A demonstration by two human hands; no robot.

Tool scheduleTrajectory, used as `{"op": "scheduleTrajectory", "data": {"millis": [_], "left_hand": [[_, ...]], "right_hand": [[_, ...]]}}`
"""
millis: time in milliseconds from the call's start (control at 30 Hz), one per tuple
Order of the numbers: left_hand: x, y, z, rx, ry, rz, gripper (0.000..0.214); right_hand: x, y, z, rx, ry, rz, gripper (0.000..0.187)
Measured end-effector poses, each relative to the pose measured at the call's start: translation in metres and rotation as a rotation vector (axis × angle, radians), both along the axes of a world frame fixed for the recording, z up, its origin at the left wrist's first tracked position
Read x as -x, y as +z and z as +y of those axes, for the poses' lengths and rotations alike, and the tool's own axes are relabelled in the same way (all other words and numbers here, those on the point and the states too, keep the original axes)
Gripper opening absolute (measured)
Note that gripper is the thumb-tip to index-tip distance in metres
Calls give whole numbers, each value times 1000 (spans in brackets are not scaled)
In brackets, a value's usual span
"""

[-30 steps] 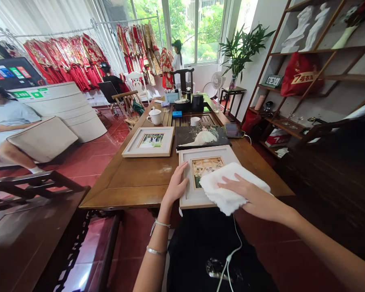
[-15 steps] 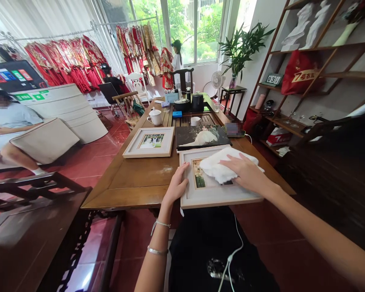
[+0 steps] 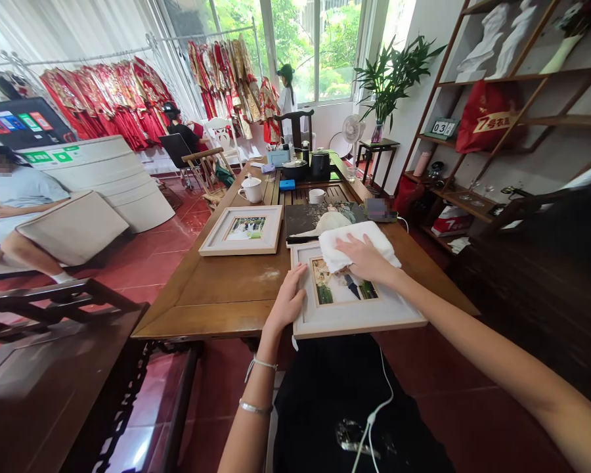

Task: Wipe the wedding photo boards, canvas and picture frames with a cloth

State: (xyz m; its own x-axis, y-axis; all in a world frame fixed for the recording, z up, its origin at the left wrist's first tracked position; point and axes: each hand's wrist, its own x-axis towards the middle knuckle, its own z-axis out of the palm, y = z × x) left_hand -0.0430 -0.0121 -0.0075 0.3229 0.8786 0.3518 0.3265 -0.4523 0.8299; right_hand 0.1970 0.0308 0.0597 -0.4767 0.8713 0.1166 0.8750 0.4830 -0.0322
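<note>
A light wooden picture frame (image 3: 325, 322) with a white mat and a photo lies at the table's near edge, jutting slightly over it. My left hand (image 3: 288, 299) grips the frame's left side, fingers along the edge. On the frame's far part, a folded white cloth (image 3: 380, 238) sits under my right hand (image 3: 367, 259), whose fingers press it down. The cloth covers the frame's upper edge and overlaps the dark printed picture (image 3: 303, 222) behind. Most of the photo shows, with dark and green patches in it.
Another framed photo (image 3: 207, 247) lies on the wooden table (image 3: 187, 315) to the left. Beyond it stand a lidded white cup (image 3: 252, 191), a small white cup (image 3: 316, 196) and a black kettle (image 3: 320, 165). A white cable (image 3: 387, 387) hangs over my lap.
My right hand has slid the cloth away from me and slightly left, uncovering more of the photo. My left hand stays on the frame's left side.
</note>
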Motion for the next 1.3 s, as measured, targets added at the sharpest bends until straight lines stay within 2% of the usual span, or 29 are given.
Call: {"op": "scheduleTrajectory", "data": {"millis": [167, 300, 433, 567, 700, 800, 933, 1067, 1200, 1300], "left_hand": [[-2, 0, -1, -7, 15, 4, 65], [-3, 2, -1, 3, 25, 8, 65], [-3, 2, -2, -14, 15, -28, 66], [-2, 1, -1, -16, 2, -27, 66], [-1, 2, -1, -22, -13, -4, 65], [-1, 3, -2, -23, -24, 13, 64], [-1, 4, -3, -18, -27, 23, 64], [-1, 4, -2, -14, -29, 31, 65], [-1, 3, -2, -12, -26, 39, 65], [-1, 3, -2, -17, -29, 44, 64]], "right_hand": [[3, 8, -47, 172, 210, 17, 71], [-10, 20, -96, 278, 303, 92, 77], [-30, 32, -135, 310, 346, 175, 86], [-48, 36, -149, 318, 314, 194, 79], [-56, 27, -135, 288, 221, 156, 65], [-52, 16, -115, 201, 202, 126, 64], [-45, 4, -80, 40, 151, 72, 71], [-42, -1, -38, -100, -11, 54, 68], [-33, 3, -1, -62, -140, 58, 64], [-17, 5, 9, 0, -125, 49, 63]]}}
